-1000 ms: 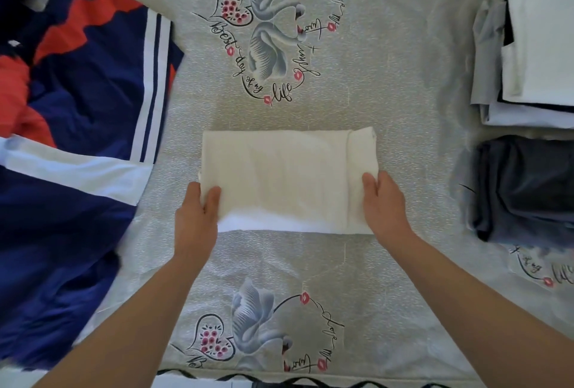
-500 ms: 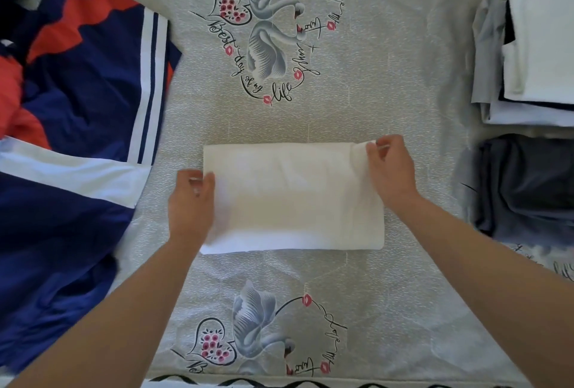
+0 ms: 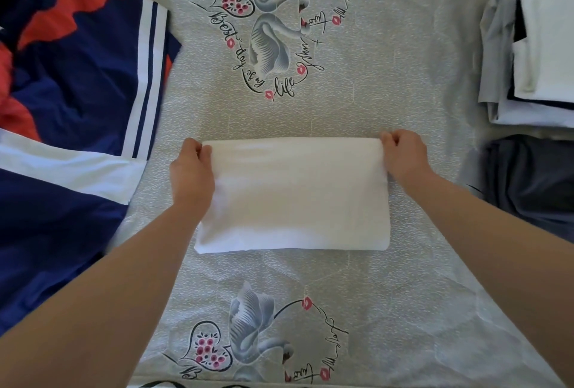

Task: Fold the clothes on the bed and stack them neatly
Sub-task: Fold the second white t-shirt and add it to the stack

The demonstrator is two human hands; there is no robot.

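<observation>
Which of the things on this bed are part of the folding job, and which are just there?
Part of the job:
- white folded garment, pinched at its far corners by the left hand and right hand
- navy, red and white garment, unfolded, at left
- white and grey stack and dark folded pile, at right

Just there:
- swan-print bedsheet

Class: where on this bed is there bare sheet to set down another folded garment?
Bare sheet lies beyond the white cloth, between the navy garment and the stacks, and also below the cloth between the forearms. The left and right edges are crowded.
</observation>
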